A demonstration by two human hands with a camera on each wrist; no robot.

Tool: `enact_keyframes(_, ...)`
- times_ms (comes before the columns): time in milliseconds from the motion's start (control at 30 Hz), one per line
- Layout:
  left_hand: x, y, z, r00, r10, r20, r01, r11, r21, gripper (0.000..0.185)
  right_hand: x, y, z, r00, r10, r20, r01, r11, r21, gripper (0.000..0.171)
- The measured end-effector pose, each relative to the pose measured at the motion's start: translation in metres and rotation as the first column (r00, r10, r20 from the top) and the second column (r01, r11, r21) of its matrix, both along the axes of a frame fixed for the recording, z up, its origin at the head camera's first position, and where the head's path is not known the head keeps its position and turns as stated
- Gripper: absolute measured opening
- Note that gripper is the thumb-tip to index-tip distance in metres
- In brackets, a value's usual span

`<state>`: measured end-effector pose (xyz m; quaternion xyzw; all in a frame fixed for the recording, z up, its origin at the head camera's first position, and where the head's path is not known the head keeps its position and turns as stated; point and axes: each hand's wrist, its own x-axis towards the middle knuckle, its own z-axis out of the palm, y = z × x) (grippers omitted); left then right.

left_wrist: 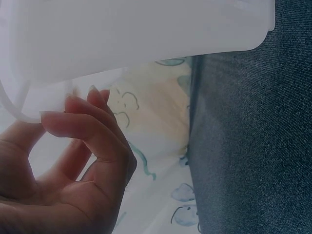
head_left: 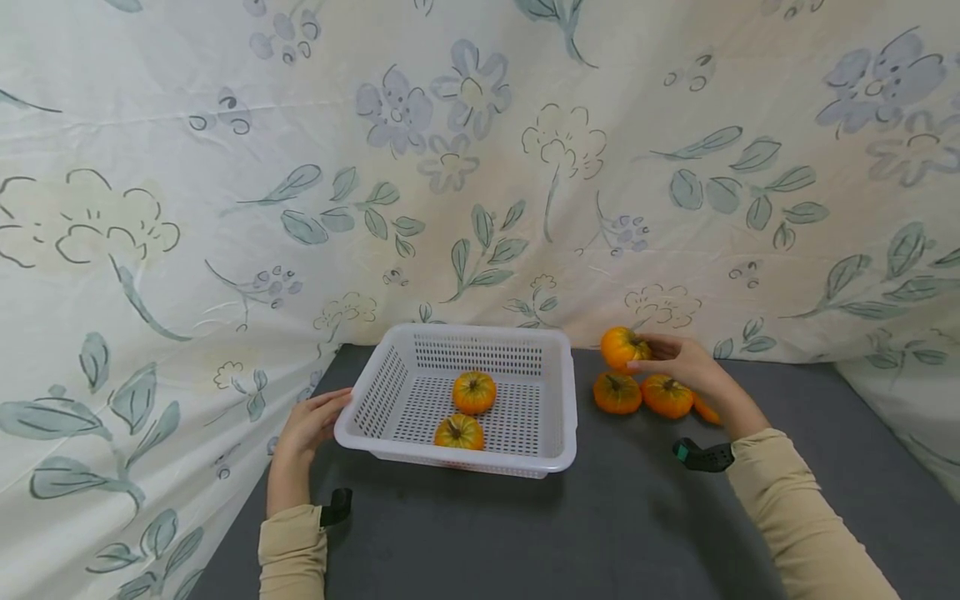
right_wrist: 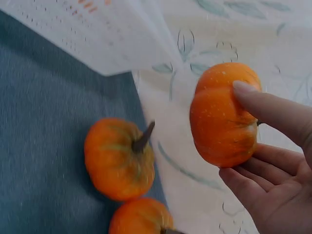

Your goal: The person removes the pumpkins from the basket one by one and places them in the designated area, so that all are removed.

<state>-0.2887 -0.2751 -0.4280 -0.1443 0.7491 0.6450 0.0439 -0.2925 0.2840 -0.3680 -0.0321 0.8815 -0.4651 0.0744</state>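
A white perforated plastic basket (head_left: 555, 400) stands on the dark table with two small orange pumpkins in it, one pumpkin (head_left: 474, 392) behind the other pumpkin (head_left: 459, 432). My left hand (head_left: 311, 425) pinches the basket's left rim between thumb and curled fingers, as the left wrist view shows. To the right of the basket, my right hand (head_left: 682, 363) grips a small pumpkin (right_wrist: 224, 114) between thumb and fingers, raised above the table. Beneath it lie more pumpkins: a stemmed pumpkin (right_wrist: 119, 158), a neighbouring pumpkin (head_left: 667, 396), and another pumpkin (head_left: 707, 411) partly hidden by the right wrist.
A floral cloth (head_left: 480, 167) hangs behind the table and along its sides. The dark grey tabletop (head_left: 480, 533) stretches in front of the basket. Black straps with small devices sit on both wrists, one strap (head_left: 703, 456) on the right.
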Motion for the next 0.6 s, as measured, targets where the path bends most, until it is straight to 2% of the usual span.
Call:
enact_keyframes(133,0.001,0.000,0.001,1.000,-0.003,-0.005,0.003,1.000,0.005,0.061,0.001,0.015,-0.002,0.999,-0.033,0.011,0.034,0.999,-0.019,0.094)
enact_keyframes(333,0.001,0.001,0.001,1.000,-0.001,-0.007,0.001,1.000,-0.001,0.061,0.002,0.037,-0.006,0.993,-0.119,0.018,0.119,0.992,0.041,0.099)
enact_keyframes(600,0.000,0.001,-0.001,1.000,-0.006,-0.009,0.005,1.000,-0.006,0.063,0.006,0.067,-0.012,0.967,-0.251,0.033,0.249,0.967,0.057,0.101)
